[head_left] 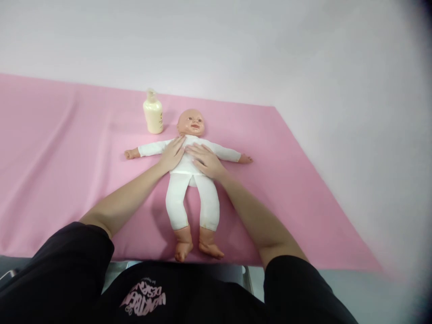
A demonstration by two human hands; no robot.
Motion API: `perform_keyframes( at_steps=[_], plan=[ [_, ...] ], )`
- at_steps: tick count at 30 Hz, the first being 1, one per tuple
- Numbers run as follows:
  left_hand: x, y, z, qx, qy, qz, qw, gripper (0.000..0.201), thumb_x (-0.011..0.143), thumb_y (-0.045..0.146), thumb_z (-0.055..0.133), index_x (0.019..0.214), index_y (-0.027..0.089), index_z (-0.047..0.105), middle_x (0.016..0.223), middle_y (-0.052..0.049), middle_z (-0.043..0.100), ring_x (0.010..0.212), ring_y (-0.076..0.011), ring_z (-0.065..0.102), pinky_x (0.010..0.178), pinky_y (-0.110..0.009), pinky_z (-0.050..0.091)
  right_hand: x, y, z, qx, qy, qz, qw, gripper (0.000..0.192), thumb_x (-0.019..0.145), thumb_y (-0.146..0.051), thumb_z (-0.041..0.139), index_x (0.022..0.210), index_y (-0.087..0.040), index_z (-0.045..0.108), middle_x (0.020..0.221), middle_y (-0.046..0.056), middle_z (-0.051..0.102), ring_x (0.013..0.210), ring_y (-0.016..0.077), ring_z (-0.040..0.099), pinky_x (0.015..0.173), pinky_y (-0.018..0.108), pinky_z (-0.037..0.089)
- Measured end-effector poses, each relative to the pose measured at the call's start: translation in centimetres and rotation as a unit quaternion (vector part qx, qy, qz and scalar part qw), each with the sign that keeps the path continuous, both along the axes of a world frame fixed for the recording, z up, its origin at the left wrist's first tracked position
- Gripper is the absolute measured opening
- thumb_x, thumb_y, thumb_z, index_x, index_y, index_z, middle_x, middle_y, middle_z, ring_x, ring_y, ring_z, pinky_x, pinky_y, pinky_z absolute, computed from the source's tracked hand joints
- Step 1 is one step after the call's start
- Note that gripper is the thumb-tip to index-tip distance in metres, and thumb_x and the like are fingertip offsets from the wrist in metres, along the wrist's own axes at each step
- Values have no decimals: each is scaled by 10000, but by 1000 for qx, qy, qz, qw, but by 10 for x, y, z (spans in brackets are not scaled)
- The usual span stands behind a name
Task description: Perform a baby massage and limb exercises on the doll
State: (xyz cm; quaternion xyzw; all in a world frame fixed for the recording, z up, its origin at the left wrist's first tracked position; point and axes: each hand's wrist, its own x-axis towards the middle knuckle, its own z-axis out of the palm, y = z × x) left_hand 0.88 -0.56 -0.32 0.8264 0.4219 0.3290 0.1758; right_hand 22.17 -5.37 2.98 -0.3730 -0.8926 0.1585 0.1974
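The doll [191,180] lies on its back in the middle of the pink sheet [67,157], head pointing away from me and bare feet toward me, close to the near edge of the sheet. It wears a white top and white leggings, and its arms are stretched straight out to either side, its small bare hands resting on the sheet. My left hand [173,153] lies flat on the doll's chest on my left side, fingers spread and pointing up toward its shoulder and neck; the grip is released, palm down, pressing or resting on the fabric and closing on nothing. My right hand [205,161] lies flat on the doll's belly and lower chest, fingers angled inward toward my left hand, so that the two hands sit just beside each other on the torso; that grip is released too, holding nothing. Both my forearms are bare, reaching out from black sleeves. Beyond the doll's right arm, near its head on my left, a cream-coloured pump bottle [153,113] stands upright on the sheet, apart from the doll. The sheet is creased on its left part and covers the bench, with a plain pale wall [236,45] behind it.
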Motion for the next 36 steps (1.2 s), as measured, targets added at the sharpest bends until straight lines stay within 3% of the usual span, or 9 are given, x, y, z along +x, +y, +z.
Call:
perform_keyframes(
  at_steps=[3, 7, 8, 11, 14, 21, 28, 32, 36],
  plan=[
    [0, -2, 1, 19, 5, 11, 1000, 562, 1034, 372, 322, 1522, 137, 473, 1620, -139, 433, 1539, -251, 366, 1294, -512, 240, -2, 1, -8, -13, 19, -132, 991, 597, 1017, -367, 359, 1578, -171, 410, 1667, 79, 358, 1590, 274, 241, 1306, 543, 149],
    [1, -16, 11, 80, 45, -169, 981, 428, 981, 294, 396, 1267, 200, 700, 1414, -110, 662, 1466, -268, 481, 1262, -536, 304, -16, -11, -9, -21, 67, -265, 962, 759, 1026, -440, 312, 1644, -50, 112, 1716, 192, 156, 1613, 330, 124, 1283, 618, 153],
    [2, -20, 13, 90, 54, -219, 970, 386, 950, 291, 442, 1183, 210, 739, 1339, -105, 711, 1410, -274, 545, 1240, -516, 351, -20, -15, -5, -9, 65, -237, 969, 763, 1027, -451, 310, 1646, -54, 107, 1720, 184, 142, 1616, 330, 99, 1284, 623, 130],
    [6, -28, 12, 95, 57, -283, 953, 324, 848, 277, 546, 1062, 204, 778, 1209, -110, 765, 1225, -293, 675, 1122, -466, 494, -27, -22, 8, 16, 4, -18, 1000, 650, 1033, -447, 342, 1614, -156, 333, 1690, 94, 300, 1598, 282, 209, 1316, 511, 99],
    [11, -30, 10, 85, 48, -265, 959, 358, 839, 279, 547, 1099, 184, 775, 1209, -121, 761, 1196, -301, 683, 1069, -460, 528, -23, -14, 15, 5, -2, 39, 999, 566, 1046, -447, 313, 1527, -217, 503, 1618, 49, 449, 1548, 246, 341, 1307, 441, 174],
    [13, -20, 15, 43, 16, -183, 982, 399, 998, 361, 401, 1030, 245, 782, 1250, -70, 755, 1280, -240, 639, 1176, -448, 444, -6, 9, 0, -12, 32, -127, 991, 564, 1048, -410, 247, 1517, -235, 507, 1644, 26, 409, 1586, 252, 252, 1298, 535, 180],
    [3, -2, 4, 10, -16, -55, 998, 488, 1026, 341, 361, 1421, 191, 604, 1543, -75, 549, 1532, -252, 379, 1285, -508, 268, -8, 3, -18, -34, 36, -313, 948, 724, 1012, -522, 347, 1592, -88, 330, 1658, 199, 329, 1549, 405, 285, 1257, 631, 226],
    [1, 0, -2, -9, 0, 1, 1000, 549, 1026, 364, 366, 1535, 185, 473, 1647, -94, 398, 1548, -253, 348, 1299, -497, 238, -27, -23, -23, -20, 28, -324, 945, 783, 1007, -553, 368, 1605, -60, 255, 1670, 278, 235, 1552, 512, 188, 1188, 768, 195],
    [0, 0, -6, -11, 9, 16, 1000, 572, 1037, 391, 346, 1563, 183, 432, 1645, -95, 404, 1553, -258, 336, 1297, -485, 240, -51, -51, -11, -20, -41, -264, 963, 719, 1010, -494, 399, 1616, -124, 284, 1707, 213, 178, 1571, 513, 100, 1192, 803, 102]
  ],
)
